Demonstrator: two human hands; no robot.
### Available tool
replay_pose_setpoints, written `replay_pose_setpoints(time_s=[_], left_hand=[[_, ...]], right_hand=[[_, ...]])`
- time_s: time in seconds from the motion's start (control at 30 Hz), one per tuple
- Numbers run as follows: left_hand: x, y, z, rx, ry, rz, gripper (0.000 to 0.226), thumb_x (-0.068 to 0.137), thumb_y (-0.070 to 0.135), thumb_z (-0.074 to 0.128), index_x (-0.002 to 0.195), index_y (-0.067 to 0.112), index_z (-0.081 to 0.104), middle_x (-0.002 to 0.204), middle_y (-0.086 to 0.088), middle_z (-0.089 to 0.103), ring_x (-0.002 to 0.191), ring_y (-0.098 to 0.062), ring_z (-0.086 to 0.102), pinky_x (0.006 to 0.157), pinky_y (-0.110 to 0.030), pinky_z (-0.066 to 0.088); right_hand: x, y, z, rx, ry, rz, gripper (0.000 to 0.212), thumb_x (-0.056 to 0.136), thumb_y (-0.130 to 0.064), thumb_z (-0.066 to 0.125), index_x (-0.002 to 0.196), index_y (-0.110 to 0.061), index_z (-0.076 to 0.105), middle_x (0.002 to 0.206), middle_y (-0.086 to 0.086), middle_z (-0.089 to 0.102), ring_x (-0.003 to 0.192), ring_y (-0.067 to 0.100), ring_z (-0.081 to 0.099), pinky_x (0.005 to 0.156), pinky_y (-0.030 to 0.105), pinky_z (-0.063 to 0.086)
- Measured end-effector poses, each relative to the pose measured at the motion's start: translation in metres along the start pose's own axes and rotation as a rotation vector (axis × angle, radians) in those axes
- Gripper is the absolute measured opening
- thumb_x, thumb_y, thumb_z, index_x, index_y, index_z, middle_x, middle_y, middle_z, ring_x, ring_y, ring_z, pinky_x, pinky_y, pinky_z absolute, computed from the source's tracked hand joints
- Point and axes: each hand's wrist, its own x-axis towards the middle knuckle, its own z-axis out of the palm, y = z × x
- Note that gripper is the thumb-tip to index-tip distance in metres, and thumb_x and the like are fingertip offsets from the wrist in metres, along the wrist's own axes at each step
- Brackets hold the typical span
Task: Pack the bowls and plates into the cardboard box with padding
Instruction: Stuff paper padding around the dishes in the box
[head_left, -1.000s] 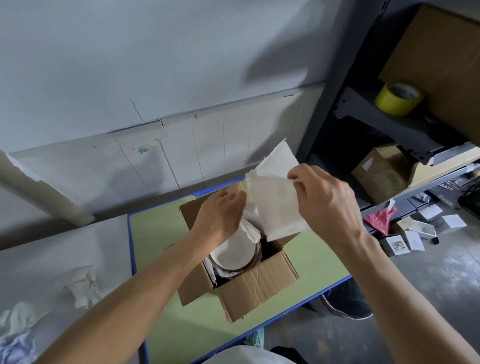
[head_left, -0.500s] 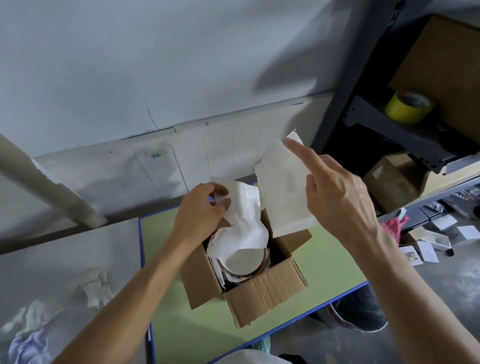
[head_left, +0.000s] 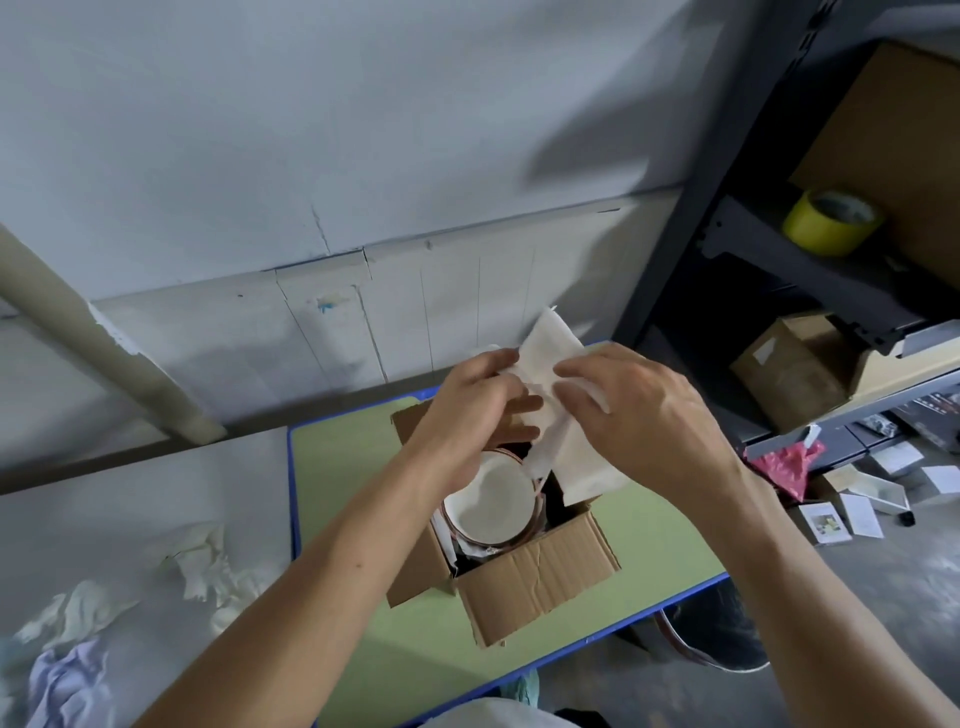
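A soft white paper sheet (head_left: 545, 345), pinched by left hand (head_left: 467, 410) and right hand (head_left: 641, 415), hovers over the creased brown cardboard box (head_left: 540, 577).

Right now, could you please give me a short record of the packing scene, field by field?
Box: cardboard box, flaps open, on the green table
Inside: white dish with a brown rim, paper beside it
Hands: left hand and right hand both hold the padding paper above the box
Spare padding: crumpled paper on the grey surface to the left
Shelf: yellow tape roll
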Motion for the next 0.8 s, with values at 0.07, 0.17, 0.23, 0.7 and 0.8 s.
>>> replay_pose_setpoints(time_s=[0.07, 0.17, 0.23, 0.7, 0.8], left_hand=[[0.0, 0.002, 0.002, -0.038, -0.067, -0.029, 0.042, 0.092, 0.004, 0.049, 0.133, 0.014, 0.053, 0.093, -0.009, 0.07, 0.078, -0.022, 0.068, 0.063, -0.033, 0.053], [0.002, 0.004, 0.005, -0.022, -0.156, -0.021, 0.04, 0.096, 0.01, 0.049, 0.135, 0.02, 0.051, 0.111, -0.012, 0.069, 0.094, -0.026, 0.069, 0.074, -0.037, 0.049], [0.003, 0.006, 0.003, -0.012, -0.212, 0.012, 0.034, 0.099, 0.013, 0.048, 0.129, 0.027, 0.055, 0.125, -0.01, 0.066, 0.109, -0.024, 0.067, 0.089, -0.043, 0.046], [0.053, -0.094, -0.043, 1.385, -0.292, 0.287, 0.043, 0.091, 0.016, 0.054, 0.131, 0.033, 0.057, 0.135, 0.009, 0.056, 0.127, -0.016, 0.048, 0.104, -0.037, 0.041], [0.06, -0.109, -0.037, 1.764, -0.403, 0.461, 0.056, 0.09, 0.023, 0.055, 0.142, 0.034, 0.038, 0.143, 0.007, 0.043, 0.134, -0.018, 0.036, 0.105, -0.037, 0.031]], right_hand=[[0.0, -0.003, -0.006, 0.008, -0.139, 0.112, 0.056, 0.084, -0.071, 0.05, 0.124, -0.034, 0.061, 0.122, -0.015, 0.057, 0.107, 0.013, 0.058, 0.087, 0.034, 0.048], [0.0, -0.006, -0.004, -0.058, -0.213, 0.13, 0.052, 0.084, -0.062, 0.057, 0.125, -0.03, 0.055, 0.123, -0.011, 0.053, 0.104, 0.02, 0.058, 0.085, 0.036, 0.047], [0.002, -0.004, -0.001, -0.089, -0.154, 0.098, 0.032, 0.089, -0.03, 0.055, 0.121, -0.023, 0.055, 0.121, -0.004, 0.054, 0.097, 0.026, 0.059, 0.079, 0.038, 0.048], [-0.004, -0.006, 0.012, -0.417, -0.087, 0.074, 0.026, 0.081, -0.003, 0.05, 0.101, -0.015, 0.06, 0.095, 0.0, 0.055, 0.07, 0.028, 0.057, 0.054, 0.033, 0.043], [-0.003, -0.008, 0.019, -0.411, -0.143, 0.048, 0.029, 0.082, -0.003, 0.049, 0.106, -0.017, 0.057, 0.103, 0.0, 0.054, 0.081, 0.027, 0.06, 0.056, 0.031, 0.037]])
